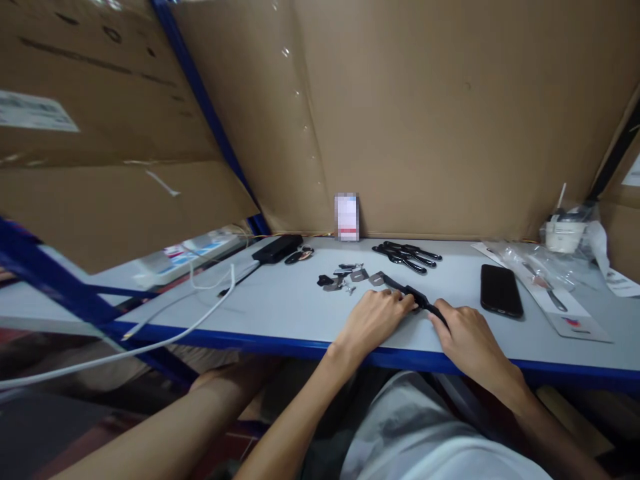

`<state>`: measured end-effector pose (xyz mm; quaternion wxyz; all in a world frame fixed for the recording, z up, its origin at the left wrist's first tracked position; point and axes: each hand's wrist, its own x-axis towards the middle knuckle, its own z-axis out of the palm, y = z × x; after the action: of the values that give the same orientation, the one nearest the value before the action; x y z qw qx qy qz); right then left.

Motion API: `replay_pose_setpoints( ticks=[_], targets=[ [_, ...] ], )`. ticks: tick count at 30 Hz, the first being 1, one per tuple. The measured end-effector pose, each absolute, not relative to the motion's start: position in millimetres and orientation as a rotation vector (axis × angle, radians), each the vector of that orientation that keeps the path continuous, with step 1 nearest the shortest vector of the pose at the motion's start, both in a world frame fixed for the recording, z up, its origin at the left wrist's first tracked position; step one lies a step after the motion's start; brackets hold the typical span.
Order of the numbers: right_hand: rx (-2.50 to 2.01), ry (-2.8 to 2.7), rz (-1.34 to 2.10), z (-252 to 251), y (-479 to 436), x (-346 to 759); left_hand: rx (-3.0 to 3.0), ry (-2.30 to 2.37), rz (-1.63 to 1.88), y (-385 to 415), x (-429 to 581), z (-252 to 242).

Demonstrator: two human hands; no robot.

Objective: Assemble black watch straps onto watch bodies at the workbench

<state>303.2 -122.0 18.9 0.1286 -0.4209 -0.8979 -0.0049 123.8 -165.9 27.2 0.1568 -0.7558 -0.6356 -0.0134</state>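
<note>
Pale bench [280,313], cardboard walls [450,120]; by the front edge, left hand [375,319] and right hand [467,337] pinch a black strap [423,301], lying diagonally, metal tip back-left.

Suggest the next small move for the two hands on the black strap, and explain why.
I would guess: raise the black strap a little off the table. Left hand and right hand both grip it while it lies flat, its metal end beside the loose metal parts, so lifting would free it.

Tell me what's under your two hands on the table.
A black strap lies on the table, pinched by the left hand and right hand. Its metal end pokes out past the left hand; its near end is covered by the right hand.
</note>
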Motion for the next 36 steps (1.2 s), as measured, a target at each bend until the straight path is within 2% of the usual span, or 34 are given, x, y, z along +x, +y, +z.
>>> replay_pose_setpoints(
  ticks=[9, 16, 25, 32, 36],
  targets=[
    [-1.274, -2.709, -0.177, 24.0, -130.7, 296.5, -2.035, -2.094, -0.234, -164.9, 122.7, 22.2],
    [-1.315, -2.669, -0.112, 23.1, -129.1, 294.1, -2.159, -2.024, -0.339, -166.3, 121.7, 23.3],
    [-1.358, -2.648, -0.077, 23.5, -127.4, 293.1, -2.344, -1.967, -0.755, -166.0, 116.4, 21.8],
    [-1.365, -2.641, -0.049, 22.4, -126.5, 292.6, -2.151, -2.075, -0.635, -163.9, 116.3, 20.2],
    [-1.37, -2.629, -0.059, 22.5, -126.3, 292.6, -2.238, -2.054, -0.587, -165.4, 116.6, 22.4]
  ],
)
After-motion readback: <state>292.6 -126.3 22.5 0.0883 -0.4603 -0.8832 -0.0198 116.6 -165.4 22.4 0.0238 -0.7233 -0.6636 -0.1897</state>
